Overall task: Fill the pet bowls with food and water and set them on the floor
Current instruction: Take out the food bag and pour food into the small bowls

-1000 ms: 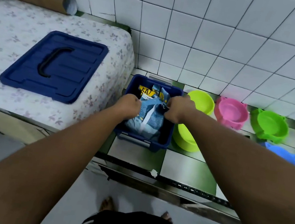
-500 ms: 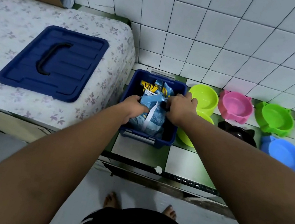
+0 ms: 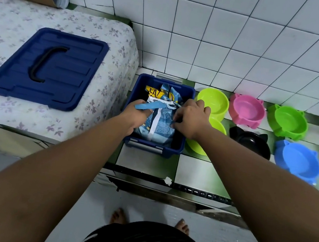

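Inside the dark blue plastic storage bin [image 3: 179,148]: a light blue plastic pet-food bag [image 3: 161,128] is stood upright, its torn top crumpled, and is flanked by both hands.
Bin position: it is set on a green-and-white checked tiled surface [image 3: 194,171], against the white tiled wall and just beside a cloth-covered top with a floral print [image 3: 13,18].
Left hand [image 3: 136,115]: the fingers are curled round the bag's left side, and a loose light blue strip of the bag is held across the thumb.
Right hand [image 3: 192,117]: the fingers are bent down and the bag's right edge is pinched near its top.
Bowls: two lime green plastic bowls [image 3: 213,100] are placed just to the right of the bin, the nearer one partly hidden by the right wrist. A pink bowl [image 3: 246,110], a green bowl [image 3: 289,121], a black bowl [image 3: 253,142] and a blue bowl [image 3: 297,161] are ranged further right. All are seen without contents.
Writing: black letters that look like "EAT" are seen on a yellow patch at the bag's top; the small print lower down cannot be read.
Lid: a dark blue plastic lid with a black handle [image 3: 47,66] is laid flat on the floral cloth.
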`<state>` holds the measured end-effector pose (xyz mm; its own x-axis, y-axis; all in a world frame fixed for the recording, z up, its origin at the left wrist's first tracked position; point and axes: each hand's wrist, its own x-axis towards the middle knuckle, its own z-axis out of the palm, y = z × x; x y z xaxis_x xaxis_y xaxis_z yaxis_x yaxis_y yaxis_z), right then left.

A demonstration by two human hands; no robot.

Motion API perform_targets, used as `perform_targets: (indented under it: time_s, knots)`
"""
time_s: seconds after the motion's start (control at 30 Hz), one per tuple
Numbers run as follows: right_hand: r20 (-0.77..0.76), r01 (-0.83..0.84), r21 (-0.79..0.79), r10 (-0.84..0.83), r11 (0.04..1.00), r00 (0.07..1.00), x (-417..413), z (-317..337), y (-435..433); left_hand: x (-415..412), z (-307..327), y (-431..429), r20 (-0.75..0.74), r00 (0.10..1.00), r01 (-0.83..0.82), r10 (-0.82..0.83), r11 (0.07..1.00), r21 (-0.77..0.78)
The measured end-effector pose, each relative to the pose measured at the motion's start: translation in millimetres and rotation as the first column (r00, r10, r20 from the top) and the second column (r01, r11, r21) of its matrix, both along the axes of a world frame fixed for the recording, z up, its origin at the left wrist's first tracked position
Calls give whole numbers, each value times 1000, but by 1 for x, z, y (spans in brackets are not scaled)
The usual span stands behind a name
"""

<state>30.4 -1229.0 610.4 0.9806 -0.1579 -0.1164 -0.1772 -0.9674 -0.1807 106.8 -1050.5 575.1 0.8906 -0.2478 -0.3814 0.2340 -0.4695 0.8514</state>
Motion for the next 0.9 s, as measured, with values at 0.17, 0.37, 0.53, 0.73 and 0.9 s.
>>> perform_targets:
  time_s: [0.17, 0.37, 0.53, 0.73, 0.9]
  knots:
    - [106, -16, 177, -3, 984, 994, -15, -1, -9, -5, 5, 4, 22, 1000, -8, 10, 996, -91]
    - [236, -129, 221, 75, 967, 969, -25, 8, -17, -8, 14, 6, 48, 995, -80, 90, 979, -186]
    - [322, -191, 287, 93, 939, 942, -26, 25, -16, -5, 27, 7, 83, 985, -125, 148, 964, -235]
    - [347, -118, 394, -29, 912, 938, -24, 37, -20, -3, 35, 9, 122, 973, -150, 194, 941, -302]
    - [316, -84, 320, -23, 944, 949, -21, 34, -19, -9, 37, 7, 141, 963, -167, 228, 922, -350]
